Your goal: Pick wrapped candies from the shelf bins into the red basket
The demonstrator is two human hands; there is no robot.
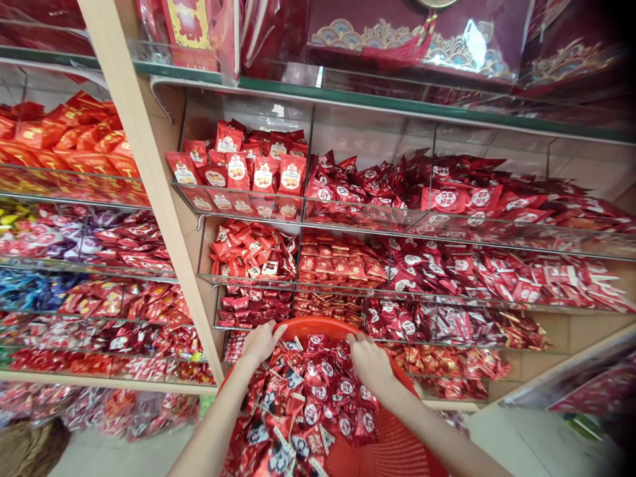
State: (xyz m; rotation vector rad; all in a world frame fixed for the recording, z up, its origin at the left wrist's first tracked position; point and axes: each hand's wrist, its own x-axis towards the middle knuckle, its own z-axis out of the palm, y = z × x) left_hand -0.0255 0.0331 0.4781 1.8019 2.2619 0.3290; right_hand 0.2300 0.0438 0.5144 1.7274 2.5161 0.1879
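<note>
A red plastic basket with a perforated wall is in front of me, filled with small wrapped snack packets. Some packets are dark red with round white labels; others have black-and-white prints. My left hand is closed on the far left part of the basket's rim, thumb towards the inside. At the far right of the rim, my right hand is curled over the edge, its fingertips beside the packets. Part of its grip is hidden by the back of the hand.
Glass-fronted shelves face me, holding red packets with cookie pictures, dark red packets and gold-printed red packets. A wooden post divides them from the left shelves. Filled clear bags lie on the floor at left.
</note>
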